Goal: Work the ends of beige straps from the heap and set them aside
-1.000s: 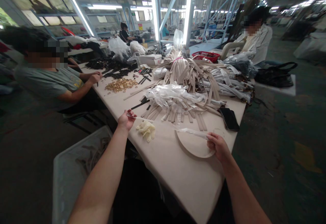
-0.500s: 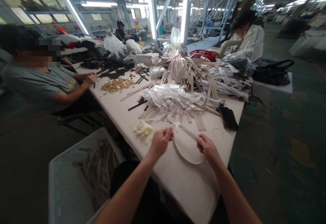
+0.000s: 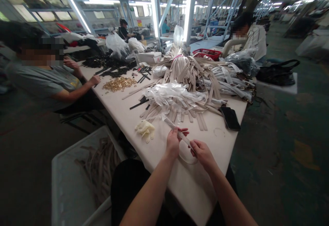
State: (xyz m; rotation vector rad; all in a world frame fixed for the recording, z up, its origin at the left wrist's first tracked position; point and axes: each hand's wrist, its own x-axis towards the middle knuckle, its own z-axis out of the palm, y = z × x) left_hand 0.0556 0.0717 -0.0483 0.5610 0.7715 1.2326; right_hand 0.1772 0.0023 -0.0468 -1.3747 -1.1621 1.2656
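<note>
Between my hands runs a light beige strap [image 3: 184, 138], its far end inside a clear plastic sleeve [image 3: 168, 122] that slants toward the pile. My left hand [image 3: 173, 141] has its thumb on the strap, with fingertips showing beyond its other side. Nearer to me, my right hand [image 3: 203, 153] pinches the same strap between thumb and fingers. Below the hands, part of the strap hangs in a loop near the tabletop. A heap of plastic-wrapped straps [image 3: 177, 95] lies just beyond, and pale yellow gloves [image 3: 145, 130] rest to the left.
A bundle of bare straps [image 3: 182, 66] stands behind the heap. Gold metal rings [image 3: 119, 84] are piled at left near a seated co-worker [image 3: 59, 82]. A black phone [image 3: 230, 118] lies by the table's right edge. A white bin [image 3: 66, 185] with straps stands lower left.
My left hand has moved right and onto the strap, closer to my right hand. The right hand has shifted slightly left and down, and the loop looks smaller.
</note>
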